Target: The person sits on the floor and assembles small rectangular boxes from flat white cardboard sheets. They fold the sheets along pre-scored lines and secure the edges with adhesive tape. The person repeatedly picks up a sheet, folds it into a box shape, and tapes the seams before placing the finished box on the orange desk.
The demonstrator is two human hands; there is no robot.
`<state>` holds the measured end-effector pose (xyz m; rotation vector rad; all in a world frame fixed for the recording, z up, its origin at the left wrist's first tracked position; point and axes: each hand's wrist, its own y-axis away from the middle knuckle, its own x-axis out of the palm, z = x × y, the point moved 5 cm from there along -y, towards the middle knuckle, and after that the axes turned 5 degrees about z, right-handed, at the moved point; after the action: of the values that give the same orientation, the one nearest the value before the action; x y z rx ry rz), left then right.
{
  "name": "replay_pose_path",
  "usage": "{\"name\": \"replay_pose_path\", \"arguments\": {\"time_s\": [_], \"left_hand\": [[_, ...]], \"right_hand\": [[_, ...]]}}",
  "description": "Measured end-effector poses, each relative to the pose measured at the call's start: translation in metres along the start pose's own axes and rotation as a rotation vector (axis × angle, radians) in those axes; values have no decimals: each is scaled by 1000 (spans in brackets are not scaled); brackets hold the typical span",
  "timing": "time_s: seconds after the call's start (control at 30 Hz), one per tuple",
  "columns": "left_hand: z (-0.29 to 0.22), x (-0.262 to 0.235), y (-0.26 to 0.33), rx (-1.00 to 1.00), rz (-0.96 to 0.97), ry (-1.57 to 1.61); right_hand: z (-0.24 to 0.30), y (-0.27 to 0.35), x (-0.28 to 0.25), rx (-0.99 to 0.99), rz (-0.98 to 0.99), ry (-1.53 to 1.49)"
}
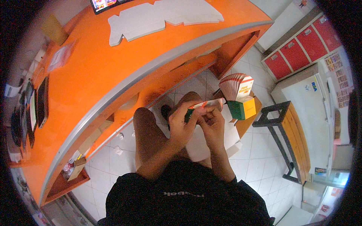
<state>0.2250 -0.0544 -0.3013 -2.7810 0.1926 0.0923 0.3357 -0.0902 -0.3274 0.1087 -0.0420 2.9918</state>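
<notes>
Above my lap, both hands have their fingers closed on a small carton (215, 102) with white, orange and green printing. My left hand (181, 126) grips its left side, where a green part shows beside the fingers. My right hand (213, 126) pinches its near edge, thumb and fingertips close to the left hand's. The fingers cover much of the carton, so its folds cannot be made out. White cardboard (196, 141) lies across my lap under the hands. Just right of them, a fanned stack of similar cartons (235, 86) stands above a green and yellow block of cartons (247, 107).
An orange counter (90, 64) curves across the front and left, with a flat grey-white cardboard sheet (162, 19) on it. A wooden bench (296, 139) with a dark metal frame stands at right, near a white fridge (301, 90) and red lockers (296, 52). Paper scraps (118, 150) litter the tiles.
</notes>
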Motion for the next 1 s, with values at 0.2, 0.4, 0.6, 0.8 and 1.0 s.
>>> {"name": "replay_pose_path", "arguments": {"time_s": [0.2, 0.4, 0.6, 0.8, 1.0], "left_hand": [[30, -36, -16, -26, -221, -231], [30, -24, -15, -46, -126, -158], [35, -8, -14, -119, -44, -177], [52, -31, -27, -50, -277, -357], [68, -27, -53, -31, -309, -35]], "right_hand": [[37, 22, -17, -168, -174, 537], [10, -18, -41, -57, -142, 38], [-16, -22, -42, 56, -75, 28], [-9, -2, -43, 215, 326, 652], [-25, 15, -75, 270, 359, 652]]}}
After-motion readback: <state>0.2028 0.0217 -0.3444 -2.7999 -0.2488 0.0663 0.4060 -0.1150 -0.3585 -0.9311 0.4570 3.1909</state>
